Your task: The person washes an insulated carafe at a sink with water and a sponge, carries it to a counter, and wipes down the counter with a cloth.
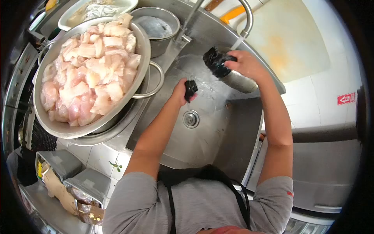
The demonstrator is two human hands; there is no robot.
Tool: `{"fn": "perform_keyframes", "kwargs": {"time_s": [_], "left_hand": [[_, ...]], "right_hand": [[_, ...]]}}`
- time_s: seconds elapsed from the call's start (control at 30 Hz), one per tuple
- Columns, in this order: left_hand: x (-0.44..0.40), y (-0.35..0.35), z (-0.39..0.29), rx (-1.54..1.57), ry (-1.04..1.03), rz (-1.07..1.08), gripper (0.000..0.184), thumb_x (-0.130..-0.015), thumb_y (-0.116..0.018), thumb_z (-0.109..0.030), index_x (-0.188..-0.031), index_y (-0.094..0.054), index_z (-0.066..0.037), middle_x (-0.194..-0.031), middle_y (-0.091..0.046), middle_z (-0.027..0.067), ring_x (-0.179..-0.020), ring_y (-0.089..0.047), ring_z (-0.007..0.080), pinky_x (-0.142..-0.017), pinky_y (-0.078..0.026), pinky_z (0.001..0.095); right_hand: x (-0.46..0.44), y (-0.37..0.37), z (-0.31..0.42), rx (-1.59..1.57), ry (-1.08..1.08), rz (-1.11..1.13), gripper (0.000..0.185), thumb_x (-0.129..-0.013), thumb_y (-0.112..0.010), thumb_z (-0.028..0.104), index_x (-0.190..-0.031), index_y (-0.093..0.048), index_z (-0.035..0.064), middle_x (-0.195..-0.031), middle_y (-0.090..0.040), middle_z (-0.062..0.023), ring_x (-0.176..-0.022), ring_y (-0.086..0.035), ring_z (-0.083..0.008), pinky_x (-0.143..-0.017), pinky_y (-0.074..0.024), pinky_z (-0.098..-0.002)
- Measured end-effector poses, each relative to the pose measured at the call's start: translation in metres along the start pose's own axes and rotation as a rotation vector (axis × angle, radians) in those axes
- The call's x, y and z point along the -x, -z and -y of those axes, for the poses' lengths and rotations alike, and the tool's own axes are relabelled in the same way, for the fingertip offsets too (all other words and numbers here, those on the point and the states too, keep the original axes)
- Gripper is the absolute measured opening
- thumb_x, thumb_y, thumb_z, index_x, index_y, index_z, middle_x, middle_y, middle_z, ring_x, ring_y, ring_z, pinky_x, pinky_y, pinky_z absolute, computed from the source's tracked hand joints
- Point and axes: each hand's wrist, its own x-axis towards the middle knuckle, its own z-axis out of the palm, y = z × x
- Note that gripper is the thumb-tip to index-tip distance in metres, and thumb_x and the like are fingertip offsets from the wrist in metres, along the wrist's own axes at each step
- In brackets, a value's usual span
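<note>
My right hand (249, 66) is wrapped round a steel cylindrical container (242, 82) with a black end (216, 62). It tilts over the right side of the steel sink (167, 150), and water from the curved tap (245, 32) runs down onto it. My left hand (180, 93) grips a small black piece (190, 89), cap-like in shape, above the sink floor. The exact kind of both things is hard to make out. Below the left hand lies the round drain (191, 119). The two hands are apart.
Left of the sink stands a large two-handled metal pot (142, 43) heaped with raw chicken pieces (91, 74). Behind it are a metal pan (176, 24) and a white tray (64, 21). A cutting board (292, 39) lies at right. Grey bins (91, 181) stand lower left.
</note>
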Motion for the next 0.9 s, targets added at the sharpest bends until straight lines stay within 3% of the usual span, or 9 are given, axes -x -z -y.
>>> {"fn": "perform_keyframes", "kwargs": {"time_s": [0.07,0.17,0.27,0.43,0.57,0.67,0.77,0.8,0.9], "left_hand": [[-0.003,-0.032,-0.006,0.012,-0.032,0.039,0.039,-0.082,-0.038,-0.047,-0.081,-0.052,-0.011,-0.069,-0.056,0.0087,-0.056,-0.055,0.0235,-0.037,-0.04,0.0283],[-0.017,-0.063,-0.007,-0.032,-0.028,0.033,0.04,-0.081,-0.04,-0.051,-0.078,-0.051,-0.012,-0.068,-0.053,0.0071,-0.052,-0.052,0.0214,-0.036,-0.038,0.026],[-0.021,-0.091,-0.001,-0.078,-0.05,0.109,0.039,-0.08,-0.044,-0.052,-0.077,-0.05,-0.013,-0.066,-0.052,0.0045,-0.051,-0.05,0.0185,-0.037,-0.037,0.0243],[-0.028,-0.129,0.0,-0.169,-0.102,0.12,0.035,-0.079,-0.046,-0.049,-0.077,-0.051,-0.014,-0.066,-0.053,0.0042,-0.056,-0.051,0.0186,-0.043,-0.04,0.0297],[-0.024,-0.139,-0.013,0.012,-0.076,0.158,0.031,-0.076,-0.048,-0.044,-0.076,-0.051,-0.013,-0.067,-0.053,0.0044,-0.057,-0.05,0.0186,-0.043,-0.038,0.0328],[-0.031,-0.145,-0.024,-0.036,-0.091,0.228,0.025,-0.074,-0.052,-0.039,-0.077,-0.052,-0.014,-0.071,-0.055,0.0046,-0.065,-0.052,0.0191,-0.051,-0.041,0.0354],[-0.006,-0.168,-0.039,-0.086,-0.154,0.281,0.021,-0.074,-0.056,-0.032,-0.079,-0.053,-0.013,-0.072,-0.055,0.0039,-0.069,-0.054,0.0205,-0.059,-0.044,0.0383],[-0.004,-0.174,-0.045,-0.055,-0.154,0.284,0.017,-0.073,-0.058,-0.025,-0.082,-0.053,-0.011,-0.072,-0.055,0.0036,-0.071,-0.055,0.0213,-0.065,-0.045,0.0413],[0.004,-0.179,-0.062,-0.204,-0.219,0.379,0.016,-0.073,-0.059,-0.022,-0.083,-0.053,-0.01,-0.076,-0.055,0.0039,-0.07,-0.055,0.0199,-0.065,-0.046,0.0391]], "right_hand": [[0.001,0.003,0.012,0.244,-0.016,0.179,0.028,-0.072,-0.057,0.021,-0.092,-0.057,0.0012,-0.079,-0.059,-0.0158,-0.079,-0.056,-0.0297,-0.071,-0.0428,-0.0368],[0.009,0.0,0.013,0.416,-0.003,0.219,0.032,-0.07,-0.059,0.025,-0.093,-0.058,0.0031,-0.085,-0.059,-0.0179,-0.083,-0.054,-0.0341,-0.073,-0.043,-0.0406],[0.02,0.006,0.023,0.561,-0.1,0.242,0.025,-0.067,-0.06,0.025,-0.083,-0.061,0.0057,-0.079,-0.06,-0.015,-0.078,-0.058,-0.0308,-0.068,-0.0462,-0.0403],[0.046,0.017,0.026,0.63,-0.171,0.224,0.021,-0.067,-0.063,0.023,-0.082,-0.061,0.0078,-0.078,-0.061,-0.0117,-0.078,-0.059,-0.0283,-0.067,-0.0473,-0.0387],[0.066,0.022,0.017,0.621,-0.206,0.168,0.023,-0.069,-0.062,0.026,-0.082,-0.061,0.0081,-0.08,-0.062,-0.0111,-0.079,-0.059,-0.0286,-0.068,-0.0474,-0.0383],[0.072,0.02,-0.003,0.531,-0.279,0.106,0.026,-0.07,-0.06,0.029,-0.084,-0.061,0.0071,-0.08,-0.061,-0.0127,-0.078,-0.059,-0.0301,-0.068,-0.0469,-0.0392],[0.076,0.005,-0.048,0.249,-0.172,-0.119,0.033,-0.071,-0.061,0.027,-0.095,-0.058,0.0056,-0.071,-0.059,-0.0127,-0.065,-0.058,-0.0231,-0.057,-0.0444,-0.0354],[0.076,0.001,-0.054,0.069,-0.283,-0.11,0.033,-0.072,-0.06,0.026,-0.096,-0.058,0.0043,-0.069,-0.058,-0.0112,-0.062,-0.056,-0.0202,-0.055,-0.0435,-0.0332],[0.073,-0.021,-0.064,-0.443,-0.528,-0.142,0.033,-0.074,-0.058,0.025,-0.094,-0.057,-0.0003,-0.062,-0.054,-0.0072,-0.054,-0.051,-0.0136,-0.05,-0.0408,-0.0282]]}}
